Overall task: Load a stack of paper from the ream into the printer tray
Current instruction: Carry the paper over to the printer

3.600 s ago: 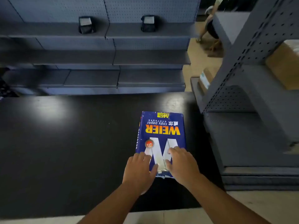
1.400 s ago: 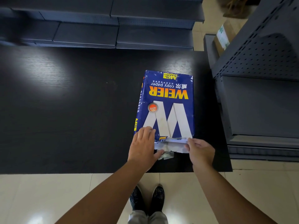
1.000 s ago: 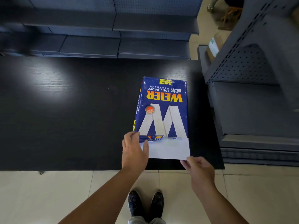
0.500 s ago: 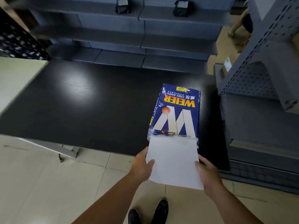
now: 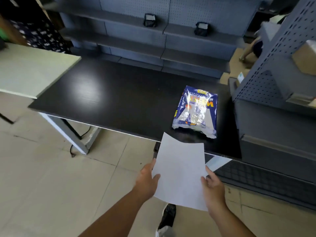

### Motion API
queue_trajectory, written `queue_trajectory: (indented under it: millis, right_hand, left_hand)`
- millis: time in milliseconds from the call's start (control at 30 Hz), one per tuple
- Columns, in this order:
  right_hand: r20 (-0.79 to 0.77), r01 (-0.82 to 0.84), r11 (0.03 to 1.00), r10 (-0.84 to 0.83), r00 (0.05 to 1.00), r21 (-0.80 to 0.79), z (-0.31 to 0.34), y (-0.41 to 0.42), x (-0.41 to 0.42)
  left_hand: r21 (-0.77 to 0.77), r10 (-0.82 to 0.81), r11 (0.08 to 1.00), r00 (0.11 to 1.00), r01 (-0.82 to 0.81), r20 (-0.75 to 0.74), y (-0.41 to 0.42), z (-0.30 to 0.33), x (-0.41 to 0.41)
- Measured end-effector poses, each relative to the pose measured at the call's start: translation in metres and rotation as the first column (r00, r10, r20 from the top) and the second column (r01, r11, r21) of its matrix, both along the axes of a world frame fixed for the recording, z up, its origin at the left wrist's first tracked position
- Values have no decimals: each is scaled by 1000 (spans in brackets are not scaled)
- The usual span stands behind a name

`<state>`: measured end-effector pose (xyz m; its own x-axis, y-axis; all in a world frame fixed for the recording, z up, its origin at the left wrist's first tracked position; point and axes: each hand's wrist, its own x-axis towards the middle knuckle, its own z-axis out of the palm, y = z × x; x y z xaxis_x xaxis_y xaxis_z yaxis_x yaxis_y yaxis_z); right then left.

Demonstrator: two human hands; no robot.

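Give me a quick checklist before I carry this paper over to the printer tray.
1. Paper stack clear of the ream wrapper: ok, fully out.
2. Both hands gripping: ok, left hand on the left edge, right hand on the right edge.
3. Sheets squared up: cannot tell; the far left corner curls up.
4. Printer tray in sight: not ok, no printer is visible.
5. Ream wrapper secure on the black table: ok, lying flat with its torn end facing you.
6. Path to the left: cannot tell; a light table stands there.
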<state>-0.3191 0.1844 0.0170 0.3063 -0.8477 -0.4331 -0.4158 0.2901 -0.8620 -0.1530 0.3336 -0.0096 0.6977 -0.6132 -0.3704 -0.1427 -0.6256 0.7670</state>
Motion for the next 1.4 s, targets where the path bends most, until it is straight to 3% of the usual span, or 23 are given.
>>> queue_trajectory:
  millis: [167, 267, 433, 667, 867, 1000, 1400]
  right_hand:
    - [12, -219, 975, 220, 975, -45, 20, 66, 45]
    - [-12, -411, 909, 412, 911, -64, 27, 107, 94]
    - [-23, -672, 736, 673, 740, -88, 49, 191, 179]
    - [-6, -850, 515, 855, 519, -116, 55, 290, 282]
    - [44, -924, 368, 930, 365, -103, 52, 336, 355]
    - [58, -952, 284, 959, 279, -117, 57, 357, 396]
    - [54, -968, 203, 979, 197, -149, 46, 467, 545]
  left_hand:
    - [-30, 242, 970, 970, -243, -20, 107, 21, 6]
    - [-70, 395, 917, 919, -394, 5, 170, 33, 21]
    - [-100, 646, 759, 763, -643, -2, 274, 49, 33]
    - [-154, 865, 478, 494, -865, -89, 367, 49, 53]
    - [-158, 942, 296, 315, -942, -112, 392, 72, 89]
    - [-177, 959, 243, 264, -954, -102, 405, 82, 115]
    - [-256, 982, 128, 159, -958, -104, 504, 56, 254]
